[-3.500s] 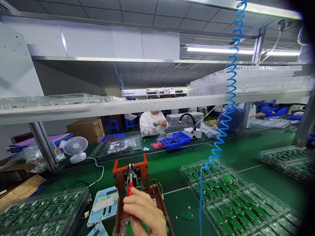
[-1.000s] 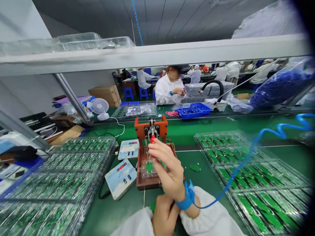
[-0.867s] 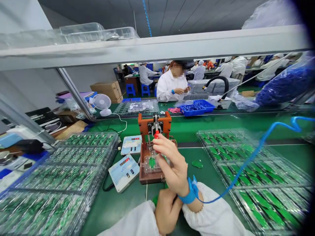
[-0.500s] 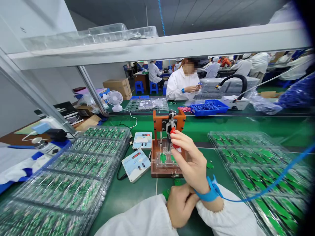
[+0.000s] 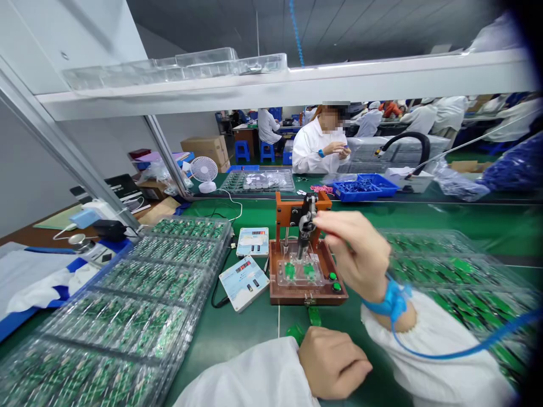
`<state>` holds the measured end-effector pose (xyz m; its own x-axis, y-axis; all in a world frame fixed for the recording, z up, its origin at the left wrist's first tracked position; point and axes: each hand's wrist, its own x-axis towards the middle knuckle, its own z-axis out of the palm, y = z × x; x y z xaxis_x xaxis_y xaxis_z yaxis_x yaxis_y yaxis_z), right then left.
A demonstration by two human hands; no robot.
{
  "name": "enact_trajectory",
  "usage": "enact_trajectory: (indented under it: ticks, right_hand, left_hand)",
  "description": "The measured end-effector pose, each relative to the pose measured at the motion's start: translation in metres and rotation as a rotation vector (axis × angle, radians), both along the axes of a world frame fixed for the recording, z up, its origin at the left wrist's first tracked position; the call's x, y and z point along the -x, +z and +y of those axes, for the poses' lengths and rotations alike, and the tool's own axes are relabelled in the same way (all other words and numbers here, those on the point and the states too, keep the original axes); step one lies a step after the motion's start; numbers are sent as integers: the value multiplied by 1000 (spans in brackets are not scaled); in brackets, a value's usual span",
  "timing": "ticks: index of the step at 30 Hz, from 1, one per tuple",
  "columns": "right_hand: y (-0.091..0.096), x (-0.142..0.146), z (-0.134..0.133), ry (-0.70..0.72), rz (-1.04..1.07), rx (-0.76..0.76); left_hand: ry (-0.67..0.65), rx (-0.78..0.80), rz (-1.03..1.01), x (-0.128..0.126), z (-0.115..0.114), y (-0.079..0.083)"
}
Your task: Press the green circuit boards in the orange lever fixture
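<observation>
The jig [image 5: 307, 265], a brown box with an orange upright, stands on the green tabletop [image 5: 254, 333] straight ahead. Its clamp lever [image 5: 306, 223] hangs down over a clear plate that covers two small green boards [image 5: 299, 271]. Two green buttons [image 5: 334, 281] sit on the jig's right front corner.

The right hand [image 5: 356, 251] is at the lever's top, fingers curled round the handle, which is hidden under them, so it seems to be gripping it. A blue wrist strap [image 5: 388, 299] with a coiled cord circles that wrist. The left hand [image 5: 333, 362] rests near the tabletop's front edge, closed in a loose fist; a bit of green shows just beside it, but I cannot tell whether it holds a board.

Judging by this, the step in hand is working the lever over the boards seated in the jig. The next move would call for a steady pull on the handle, keeping fingers clear of the plate.

Two meters [image 5: 248, 265] with red digits lie just left of the jig. Further left, clear trays [image 5: 139, 305] full of green boards spread out, and more trays [image 5: 458, 265] lie to the right. Across the tabletop a person in white [image 5: 316, 147] works near a blue bin [image 5: 360, 186] and a small fan [image 5: 203, 172].
</observation>
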<state>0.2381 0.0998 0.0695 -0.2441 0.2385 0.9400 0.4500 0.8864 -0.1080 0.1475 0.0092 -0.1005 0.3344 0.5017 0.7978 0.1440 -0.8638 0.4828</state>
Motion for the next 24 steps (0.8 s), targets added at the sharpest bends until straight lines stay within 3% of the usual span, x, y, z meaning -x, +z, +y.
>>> enact_trajectory:
  ticks: [6, 10, 13, 18, 21, 24]
  right_hand:
    - [78, 14, 56, 0, 174, 268]
    - [91, 13, 93, -228, 54, 417]
    - [82, 8, 101, -367, -33, 494]
    - [53, -12, 96, -358, -64, 549]
    - [21, -34, 79, -359, 25, 556]
    - [-29, -51, 51, -384, 118, 600]
  left_hand:
    - [-10, -40, 50, 3, 2, 0]
    - [-12, -29, 63, 5, 5, -3]
    - [-15, -18, 92, 6, 7, -4]
    - [-20, -27, 90, 8, 8, 2]
    - [26, -23, 134, 21, 7, 15]
    - [236, 98, 68, 48, 13, 28]
